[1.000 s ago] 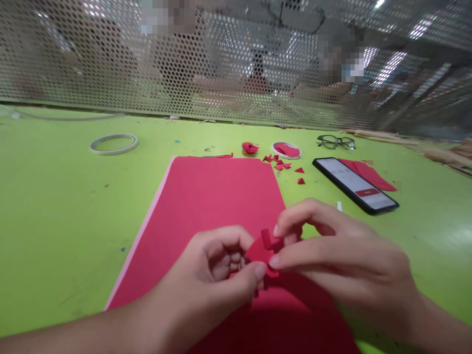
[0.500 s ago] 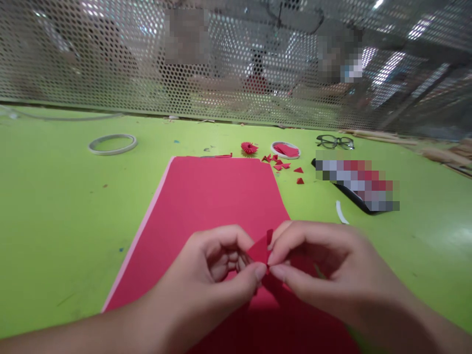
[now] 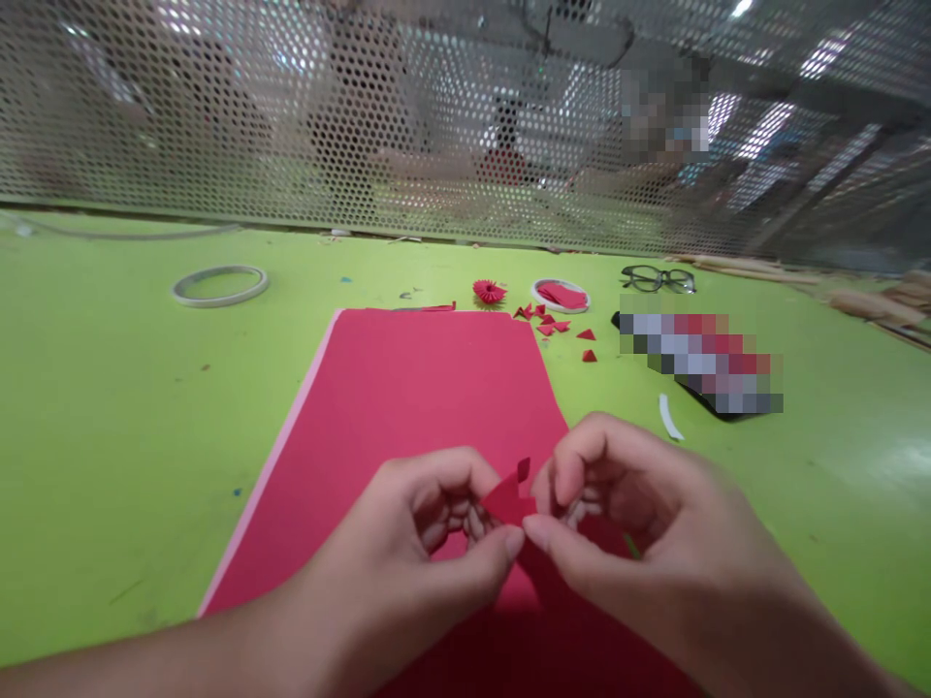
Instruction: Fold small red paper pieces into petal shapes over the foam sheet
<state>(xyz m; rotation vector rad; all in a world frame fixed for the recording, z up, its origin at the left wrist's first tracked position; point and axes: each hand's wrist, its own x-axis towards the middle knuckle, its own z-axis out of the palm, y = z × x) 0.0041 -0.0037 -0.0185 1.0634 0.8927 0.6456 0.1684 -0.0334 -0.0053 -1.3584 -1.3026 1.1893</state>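
Note:
My left hand (image 3: 429, 543) pinches a small folded red paper piece (image 3: 505, 499) between thumb and index finger. A narrow flap of the paper sticks up at its top right. My right hand (image 3: 626, 514) is at the piece's right edge, thumb tip against the lower corner. Its index finger is bent and lifted off the front, while other fingers curl behind, partly hidden. Beneath both hands lies a large red paper sheet (image 3: 429, 397) with a pale edge on the left.
Beyond the sheet are a spiky red paper ring (image 3: 490, 291), several folded red triangles (image 3: 545, 320) and a white ring (image 3: 561, 295) with red paper pieces. Eyeglasses (image 3: 658, 280) and a blurred-out dark-edged object (image 3: 698, 364) lie right, a tape roll (image 3: 219, 286) left. Perforated metal panel (image 3: 436, 126) behind.
My right index finger has lifted away from the paper, and the right hand has opened slightly. The flap on the paper now stands apart from the right corner. My left hand has barely moved.

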